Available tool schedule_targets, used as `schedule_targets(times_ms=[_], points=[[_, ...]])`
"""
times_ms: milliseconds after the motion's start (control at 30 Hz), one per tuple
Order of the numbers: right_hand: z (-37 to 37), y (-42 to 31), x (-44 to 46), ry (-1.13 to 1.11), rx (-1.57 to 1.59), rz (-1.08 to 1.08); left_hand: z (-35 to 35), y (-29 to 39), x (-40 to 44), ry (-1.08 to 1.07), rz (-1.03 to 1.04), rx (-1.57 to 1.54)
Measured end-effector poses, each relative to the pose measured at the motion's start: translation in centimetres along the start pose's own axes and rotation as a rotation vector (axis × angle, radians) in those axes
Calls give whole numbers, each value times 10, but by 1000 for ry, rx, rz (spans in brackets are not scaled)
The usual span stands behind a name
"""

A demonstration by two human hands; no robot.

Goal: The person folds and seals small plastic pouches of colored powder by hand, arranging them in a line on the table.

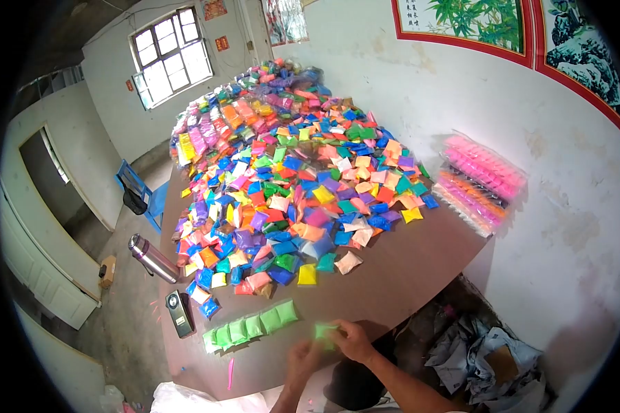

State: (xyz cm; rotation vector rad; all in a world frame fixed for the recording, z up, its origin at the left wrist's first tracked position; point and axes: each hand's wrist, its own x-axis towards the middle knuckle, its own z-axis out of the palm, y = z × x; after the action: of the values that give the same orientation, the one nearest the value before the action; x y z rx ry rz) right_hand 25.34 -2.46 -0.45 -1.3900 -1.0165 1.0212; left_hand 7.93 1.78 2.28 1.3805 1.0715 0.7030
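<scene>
My right hand [351,341] pinches a small light green packet [326,332] above the near edge of the brown table. Close beside it on the left, my left hand [304,358] is blurred, and its fingers cannot be made out well. A row of several light green packets [251,326], lying side by side, is on the table to the left of my hands. A thin pink tool [231,372] lies nearer the edge, below that row.
A large heap of colourful packets [289,179] covers much of the table [420,275]. A phone [180,314] and a metal flask [153,259] stand at the left. Bagged pink packets [481,175] lean on the wall; crumpled wrapping [486,361] lies lower right.
</scene>
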Motion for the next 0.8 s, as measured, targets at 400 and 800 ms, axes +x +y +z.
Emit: schedule_targets(times_ms=[400, 800], points=[[5, -4, -3, 104, -79, -129, -7, -6, 3, -123, -62, -204], [3, 8, -4, 13, -90, -80, -5, -4, 6, -91, -44, -158]])
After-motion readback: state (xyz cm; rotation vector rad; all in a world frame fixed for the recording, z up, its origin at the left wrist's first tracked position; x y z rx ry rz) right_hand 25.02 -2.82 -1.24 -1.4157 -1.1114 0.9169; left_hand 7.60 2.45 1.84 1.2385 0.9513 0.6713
